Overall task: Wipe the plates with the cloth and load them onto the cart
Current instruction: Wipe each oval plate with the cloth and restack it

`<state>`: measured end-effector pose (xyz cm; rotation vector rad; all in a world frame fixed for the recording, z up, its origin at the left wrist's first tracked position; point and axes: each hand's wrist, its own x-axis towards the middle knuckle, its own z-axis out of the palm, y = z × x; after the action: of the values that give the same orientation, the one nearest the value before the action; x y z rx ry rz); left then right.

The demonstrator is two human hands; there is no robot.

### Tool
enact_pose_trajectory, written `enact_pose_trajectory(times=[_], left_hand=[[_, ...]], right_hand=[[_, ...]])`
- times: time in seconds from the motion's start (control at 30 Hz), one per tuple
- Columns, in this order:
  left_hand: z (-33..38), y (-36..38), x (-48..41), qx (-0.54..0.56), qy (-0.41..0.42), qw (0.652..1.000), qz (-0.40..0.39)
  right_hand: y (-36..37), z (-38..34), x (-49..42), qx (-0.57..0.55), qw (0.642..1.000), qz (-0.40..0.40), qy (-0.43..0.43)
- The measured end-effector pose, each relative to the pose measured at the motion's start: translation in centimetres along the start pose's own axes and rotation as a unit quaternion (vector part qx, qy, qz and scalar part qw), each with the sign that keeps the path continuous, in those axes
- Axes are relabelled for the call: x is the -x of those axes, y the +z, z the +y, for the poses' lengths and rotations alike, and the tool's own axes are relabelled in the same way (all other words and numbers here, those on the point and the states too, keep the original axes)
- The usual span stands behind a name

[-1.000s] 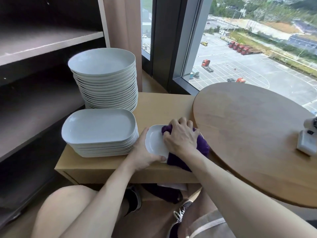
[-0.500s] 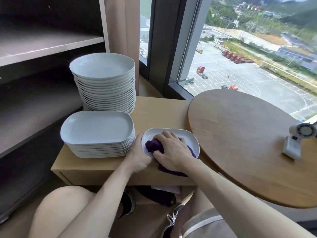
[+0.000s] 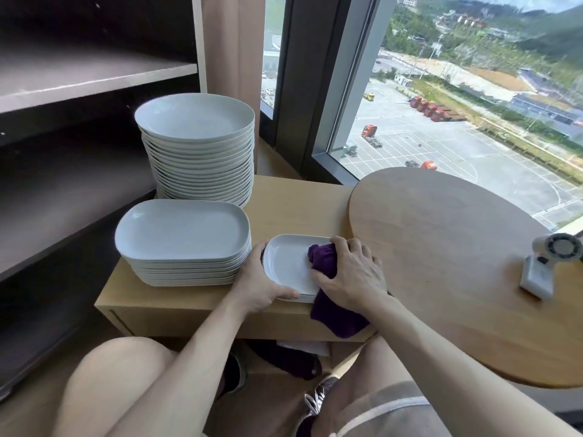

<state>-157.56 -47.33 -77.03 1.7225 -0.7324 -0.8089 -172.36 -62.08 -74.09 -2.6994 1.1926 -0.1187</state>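
A small white rectangular plate (image 3: pixel 288 266) lies on top of a short stack near the front edge of a low wooden cabinet (image 3: pixel 293 206). My left hand (image 3: pixel 257 283) grips the plate's left rim. My right hand (image 3: pixel 353 275) holds a bunched purple cloth (image 3: pixel 325 263) against the plate's right side, and the cloth's tail hangs over the cabinet's front edge. To the left is a stack of white oblong plates (image 3: pixel 183 231). Behind it rises a tall stack of round white plates (image 3: pixel 195 118).
A round wooden table (image 3: pixel 457 247) on the right overlaps the cabinet and carries a small white device (image 3: pixel 549 263). Dark shelving (image 3: pixel 79 77) fills the left side. A window stands behind. My knees and shoes are below the cabinet.
My right hand has dragged the cloth from the plate's left part to its right side. My left hand has stayed on the left rim.
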Motion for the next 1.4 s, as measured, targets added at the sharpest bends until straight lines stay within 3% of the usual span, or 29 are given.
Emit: enact_pose_trajectory(times=[0.2,0.47,0.67,0.83,1.03,1.23,1.4], left_hand=[[0.0,-0.1,0.0,0.006,-0.004,1.0,-0.003],[-0.2,0.0,-0.1,0.041,0.026,0.999,0.0],[-0.5,0.2,-0.5,0.018,0.02,0.999,0.027],[-0.1,0.7,-0.7,-0.029,0.041,0.998,0.042],[2.5,0.8,0.4,0.016,0.099,0.995,0.024],[3.4,1.4,1.9,-0.064,0.132,0.981,0.13],[4.0,1.6,2.1,0.006,0.126,0.983,0.134]], right_hand=[[-0.1,-1.2,-0.8,-0.002,1.0,-0.008,-0.02],[-0.1,-4.4,-0.3,-0.1,0.985,-0.04,-0.137],[-1.5,-0.9,0.7,-0.173,0.98,0.01,-0.102],[-2.3,2.5,1.3,-0.164,0.985,0.018,-0.058],[-1.6,2.5,1.3,-0.145,0.985,-0.001,-0.09],[-2.0,2.4,0.6,-0.22,0.972,-0.001,-0.086],[-2.3,2.0,0.6,-0.224,0.97,0.007,-0.093]])
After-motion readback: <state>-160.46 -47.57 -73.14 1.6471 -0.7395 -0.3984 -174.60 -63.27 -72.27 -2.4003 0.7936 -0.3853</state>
